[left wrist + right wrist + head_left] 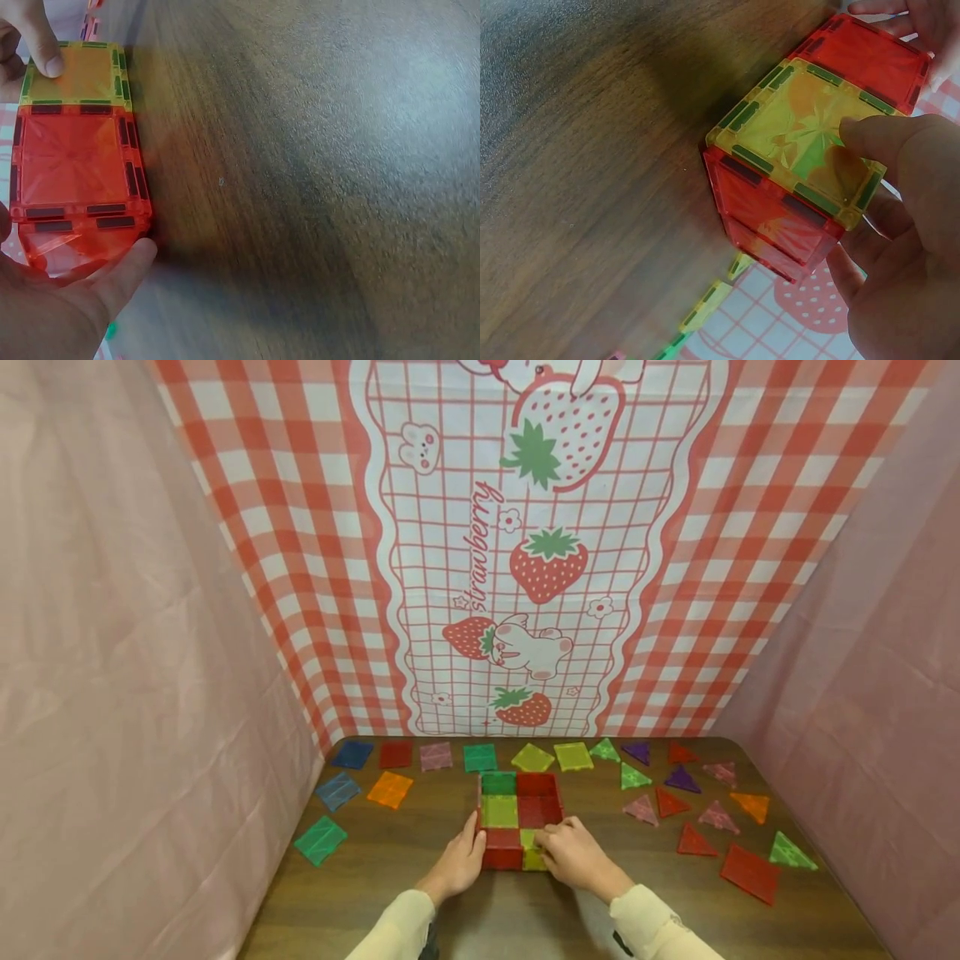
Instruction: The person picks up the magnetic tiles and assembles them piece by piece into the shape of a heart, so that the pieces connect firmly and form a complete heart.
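Note:
A low open-topped box of translucent magnetic tiles (503,852) sits on the table, with red, green and yellow squares in its walls and floor. My left hand (456,862) lies along its left wall; the left wrist view shows the fingers extended against that red side tile (64,247). At the near right corner, my right hand (573,853) pinches a yellow square tile (780,124), thumb on its outer face and fingers behind. That tile stands in the near wall next to a red square tile (71,157) and meets a red right wall (761,214).
Loose square tiles, such as an orange one (391,790) and a green one (321,840), lie at the left and along the back. Several triangle tiles (682,779) spread over the right, near a red square (751,873). A checked strawberry cloth (517,693) hangs behind the table.

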The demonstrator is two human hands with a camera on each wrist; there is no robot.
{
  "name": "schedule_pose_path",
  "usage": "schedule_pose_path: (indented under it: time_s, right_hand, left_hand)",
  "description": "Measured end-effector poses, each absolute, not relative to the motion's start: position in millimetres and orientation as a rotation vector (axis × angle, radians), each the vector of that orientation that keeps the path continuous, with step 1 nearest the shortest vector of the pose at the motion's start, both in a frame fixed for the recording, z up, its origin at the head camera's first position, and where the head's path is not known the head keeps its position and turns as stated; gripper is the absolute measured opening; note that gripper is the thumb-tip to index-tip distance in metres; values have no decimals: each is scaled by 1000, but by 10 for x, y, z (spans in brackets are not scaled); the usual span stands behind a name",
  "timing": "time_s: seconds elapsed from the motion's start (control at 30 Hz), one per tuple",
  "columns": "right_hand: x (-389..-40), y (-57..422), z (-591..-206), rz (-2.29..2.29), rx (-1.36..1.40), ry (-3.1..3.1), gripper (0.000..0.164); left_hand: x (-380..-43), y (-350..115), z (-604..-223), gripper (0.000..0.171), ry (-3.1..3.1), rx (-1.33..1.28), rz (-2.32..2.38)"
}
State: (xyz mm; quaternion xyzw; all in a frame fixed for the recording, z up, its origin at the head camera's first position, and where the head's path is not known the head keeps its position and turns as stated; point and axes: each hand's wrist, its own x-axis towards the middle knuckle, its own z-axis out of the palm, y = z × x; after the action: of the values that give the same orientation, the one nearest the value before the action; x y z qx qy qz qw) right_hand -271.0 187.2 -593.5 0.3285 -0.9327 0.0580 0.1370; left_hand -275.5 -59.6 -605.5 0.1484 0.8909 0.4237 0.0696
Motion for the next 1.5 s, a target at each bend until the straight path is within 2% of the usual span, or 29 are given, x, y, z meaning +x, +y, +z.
schedule_pose_path:
  time_s: [0.33, 0.6, 0.77, 0.87, 0.97, 1.07, 1.2, 1.37, 1.5]
  right_hand:
    - [-2695, 1908, -5913, 257, 989, -2736, 23]
    - [-2679, 1925, -5955, 304, 993, -2724, 22]
    - [-2646, 2004, -5981, 525, 899, -2664, 34]
    - [-2635, 2164, -5984, 649, 731, -2589, 38]
    - [-2642, 2458, -5976, 644, 490, -2561, 34]
    - [-2650, 2859, -5949, 569, 222, -2615, 32]
    - [-2620, 3467, -5916, 473, -117, -2736, 39]
    - [-2502, 4117, -5944, 457, -576, -2965, 65]
    - [-2391, 4341, -5963, 512, -849, -3124, 87]
  left_hand:
    - [-2790, -604, -6090, 57, 2685, 437, 1304]
    - [-2794, -611, -6096, 55, 2689, 449, 1318]
    - [-2771, -616, -6109, 57, 2674, 441, 1312]
    - [-2762, -618, -6114, 59, 2671, 444, 1319]
    - [-2761, -621, -6119, 60, 2668, 446, 1323]
    - [-2766, -625, -6115, 59, 2668, 438, 1320]
    - [-2779, -626, -6104, 59, 2668, 431, 1316]
    - [-2781, -622, -6090, 62, 2657, 438, 1309]
    - [-2766, -618, -6079, 62, 2652, 446, 1307]
